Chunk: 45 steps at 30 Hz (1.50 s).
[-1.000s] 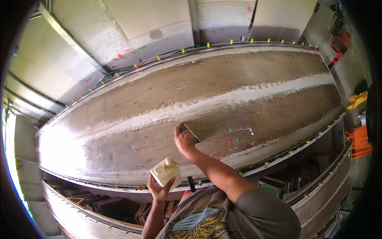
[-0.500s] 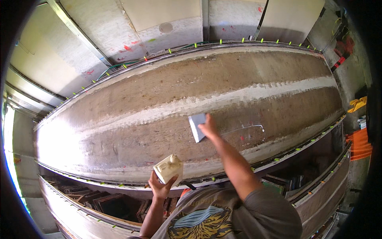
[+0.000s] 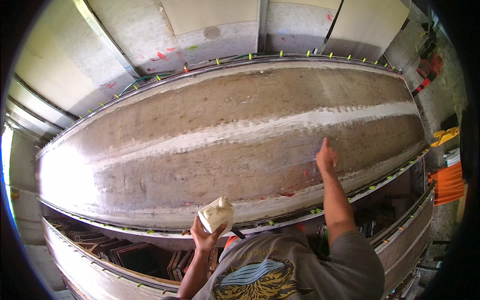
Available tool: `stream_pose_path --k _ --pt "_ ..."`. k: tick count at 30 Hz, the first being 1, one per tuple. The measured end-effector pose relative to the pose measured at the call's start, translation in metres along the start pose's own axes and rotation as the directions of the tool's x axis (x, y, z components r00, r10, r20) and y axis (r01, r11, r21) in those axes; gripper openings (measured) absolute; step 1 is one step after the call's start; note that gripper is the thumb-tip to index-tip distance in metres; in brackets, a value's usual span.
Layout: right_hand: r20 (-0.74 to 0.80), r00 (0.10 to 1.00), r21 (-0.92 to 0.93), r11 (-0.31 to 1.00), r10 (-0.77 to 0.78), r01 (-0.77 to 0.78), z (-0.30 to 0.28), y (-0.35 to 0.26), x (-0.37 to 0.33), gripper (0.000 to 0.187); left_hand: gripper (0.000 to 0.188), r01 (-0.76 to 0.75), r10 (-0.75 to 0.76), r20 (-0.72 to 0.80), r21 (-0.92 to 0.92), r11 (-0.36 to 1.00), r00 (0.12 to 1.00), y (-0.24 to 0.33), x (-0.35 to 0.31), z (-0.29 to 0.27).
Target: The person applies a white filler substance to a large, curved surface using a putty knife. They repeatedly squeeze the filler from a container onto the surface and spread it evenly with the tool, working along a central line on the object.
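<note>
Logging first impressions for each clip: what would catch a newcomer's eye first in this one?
The long upturned boat hull fills the middle of the view, grey-brown with a pale strip running along its length. The right hand is stretched out flat against the hull right of centre, while the left hand holds a whitish plastic jug near the hull's near edge. Small yellow-green clips dot the rim.

Cream plastic bottle [image 3: 216, 214] tilted, near hull edge, overturned grey-brown boat hull [image 3: 225, 145]

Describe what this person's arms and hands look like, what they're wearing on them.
Both forearms are bare, with no gloves on the left hand or right hand. A short grey T-shirt sleeve covers the right upper arm. No watch or rings are visible.
</note>
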State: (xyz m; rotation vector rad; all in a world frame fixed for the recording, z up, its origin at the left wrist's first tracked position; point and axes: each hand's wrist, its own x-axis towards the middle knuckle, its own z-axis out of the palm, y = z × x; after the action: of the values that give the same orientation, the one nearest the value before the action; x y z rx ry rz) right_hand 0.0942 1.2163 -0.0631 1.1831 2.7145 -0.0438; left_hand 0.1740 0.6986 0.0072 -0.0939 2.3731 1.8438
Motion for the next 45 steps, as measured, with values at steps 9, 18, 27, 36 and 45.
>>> stream_pose_path --k 9,18,27,36,45 --pt "-0.094 0.907 0.262 0.869 -0.411 0.421 0.059 -0.262 -0.117 0.05 0.062 0.011 -0.011 -0.044 -0.015 1.0 0.999 0.009 -0.013 -0.013" --pt "-0.058 0.783 0.538 0.641 -0.62 0.547 0.054 -0.261 -0.177 0.063 0.059 0.001 -0.009 -0.082 -0.093 0.996 0.997 -0.008 -0.026 -0.017" --pt "0.032 0.989 0.68 0.728 -0.141 0.082 0.055 0.031 -0.028 0.081 0.057 0.011 -0.013 -0.019 -0.107 0.994 1.0 0.012 -0.01 0.022" --pt "-0.08 0.997 0.415 0.909 -0.01 0.043 -0.011 0.176 0.035 0.071 0.061 -0.044 0.044 0.016 -0.026 0.999 0.999 0.031 -0.008 0.087" --pt "-0.311 0.872 0.059 0.908 -0.378 0.415 0.08 0.051 -0.08 0.044 0.059 -0.063 0.063 -0.005 -0.11 0.992 0.998 0.049 -0.011 0.11"
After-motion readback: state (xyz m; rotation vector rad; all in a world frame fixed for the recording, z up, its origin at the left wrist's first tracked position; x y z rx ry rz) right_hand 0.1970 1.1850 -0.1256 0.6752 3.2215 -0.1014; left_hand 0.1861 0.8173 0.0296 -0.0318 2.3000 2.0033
